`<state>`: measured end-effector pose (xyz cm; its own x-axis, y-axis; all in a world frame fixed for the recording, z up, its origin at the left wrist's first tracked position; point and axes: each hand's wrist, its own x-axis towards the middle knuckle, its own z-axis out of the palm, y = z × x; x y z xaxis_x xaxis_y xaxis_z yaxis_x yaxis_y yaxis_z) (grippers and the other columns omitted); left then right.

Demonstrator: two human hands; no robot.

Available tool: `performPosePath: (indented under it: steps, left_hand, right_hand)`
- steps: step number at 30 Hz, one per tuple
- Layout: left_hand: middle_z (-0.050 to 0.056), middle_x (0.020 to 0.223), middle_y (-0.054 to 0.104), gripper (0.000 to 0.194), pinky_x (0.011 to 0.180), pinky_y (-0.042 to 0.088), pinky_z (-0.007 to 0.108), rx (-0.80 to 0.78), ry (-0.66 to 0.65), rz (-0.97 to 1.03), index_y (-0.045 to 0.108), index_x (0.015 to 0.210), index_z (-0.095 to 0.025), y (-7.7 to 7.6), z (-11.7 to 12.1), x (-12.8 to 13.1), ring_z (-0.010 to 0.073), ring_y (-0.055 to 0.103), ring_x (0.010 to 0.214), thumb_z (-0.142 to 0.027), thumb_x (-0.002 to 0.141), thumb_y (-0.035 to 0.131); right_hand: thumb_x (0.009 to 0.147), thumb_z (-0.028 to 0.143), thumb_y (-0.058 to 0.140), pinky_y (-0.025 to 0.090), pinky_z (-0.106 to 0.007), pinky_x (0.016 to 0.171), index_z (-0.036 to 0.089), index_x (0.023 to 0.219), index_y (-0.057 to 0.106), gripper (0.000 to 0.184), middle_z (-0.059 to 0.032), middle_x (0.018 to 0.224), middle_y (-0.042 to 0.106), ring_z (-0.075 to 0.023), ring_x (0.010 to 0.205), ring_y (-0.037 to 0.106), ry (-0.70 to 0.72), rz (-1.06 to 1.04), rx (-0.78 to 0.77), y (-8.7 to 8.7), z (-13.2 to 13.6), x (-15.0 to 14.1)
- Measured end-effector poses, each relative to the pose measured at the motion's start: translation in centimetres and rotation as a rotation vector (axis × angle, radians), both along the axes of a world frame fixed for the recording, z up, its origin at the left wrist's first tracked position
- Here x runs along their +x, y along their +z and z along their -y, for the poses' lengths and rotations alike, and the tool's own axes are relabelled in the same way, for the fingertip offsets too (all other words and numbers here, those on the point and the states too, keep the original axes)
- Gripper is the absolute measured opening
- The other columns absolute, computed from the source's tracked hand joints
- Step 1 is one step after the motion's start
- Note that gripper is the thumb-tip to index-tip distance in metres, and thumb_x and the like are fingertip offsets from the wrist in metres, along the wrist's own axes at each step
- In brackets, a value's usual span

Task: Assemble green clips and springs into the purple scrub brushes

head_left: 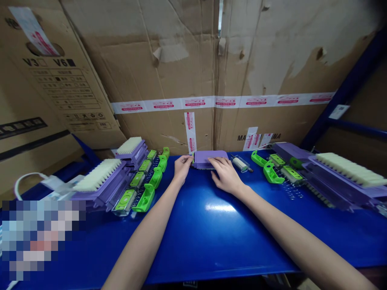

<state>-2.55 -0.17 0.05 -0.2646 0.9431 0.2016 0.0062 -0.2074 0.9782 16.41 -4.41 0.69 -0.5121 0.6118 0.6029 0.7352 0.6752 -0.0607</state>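
Here it is, the purple case (208,155) at the back of the blue table (193,233), my right hand (225,173) laid over its front edge, fingers loosely spread! Over at its left end, my left hand (182,169) bunches its fingertips; whether they pinch anything, I can't tell.

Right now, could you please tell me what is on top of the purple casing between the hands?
The right hand lies partly on the purple casing, toward its right side; the surface beneath the hand is covered.

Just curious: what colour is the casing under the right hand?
A purple casing, clearest in the head view.
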Motion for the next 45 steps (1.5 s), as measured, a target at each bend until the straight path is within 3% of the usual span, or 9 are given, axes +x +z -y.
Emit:
performPosePath:
  steps: [5,15,23,36,45]
  left_hand:
    - [0.006,0.077,0.07,0.019,0.068,0.048,0.027,0.032,-0.044,0.025,0.067,0.073,-0.014,-0.38,-0.24,0.34,0.0166,0.063,0.072,-0.031,0.066,0.067]
    - [0.004,0.067,0.069,0.014,0.055,0.045,0.024,0.038,-0.086,0.001,0.067,0.072,-0.014,-0.73,-0.63,0.22,0.0132,0.058,0.056,-0.027,0.068,0.063]
    - [0.006,0.077,0.071,0.016,0.07,0.048,0.028,0.046,-0.084,0.002,0.069,0.075,-0.014,-0.75,-0.46,0.02,0.0172,0.063,0.073,-0.027,0.066,0.066]
    - [0.006,0.079,0.072,0.018,0.078,0.047,0.033,0.036,-0.154,0.019,0.071,0.076,-0.015,-0.34,-0.23,-0.25,0.0195,0.064,0.078,-0.022,0.059,0.07]
    - [0.006,0.081,0.072,0.021,0.083,0.044,0.034,0.013,-0.196,-0.084,0.073,0.074,-0.017,-0.17,-0.05,-0.64,0.0213,0.063,0.082,-0.033,0.062,0.068]
  right_hand:
    - [0.083,0.018,0.044,0.034,-0.044,0.099,0.012,0.129,0.046,0.047,-0.0133,0.123,0.056,-0.0266,0.115,0.044,-0.009,-0.018,0.032,-0.09,-0.11,0.19]
    - [0.083,0.018,0.045,0.034,-0.043,0.099,0.011,0.129,0.047,0.047,-0.0131,0.124,0.056,-0.0263,0.116,0.044,-0.006,-0.028,0.038,-0.12,-0.06,0.31]
    - [0.082,0.018,0.045,0.034,-0.045,0.099,0.014,0.131,0.045,0.049,-0.0124,0.124,0.056,-0.0269,0.116,0.044,0.009,-0.038,0.022,-0.25,-0.2,0.41]
    - [0.081,0.018,0.047,0.036,-0.044,0.097,0.011,0.127,0.048,0.047,-0.0136,0.12,0.058,-0.0261,0.113,0.046,0.007,-0.05,0.051,-0.21,-0.14,0.55]
    - [0.081,0.019,0.047,0.038,-0.045,0.097,0.013,0.127,0.049,0.047,-0.0138,0.119,0.058,-0.0263,0.114,0.046,0.02,-0.075,0.034,-0.17,-0.21,0.78]
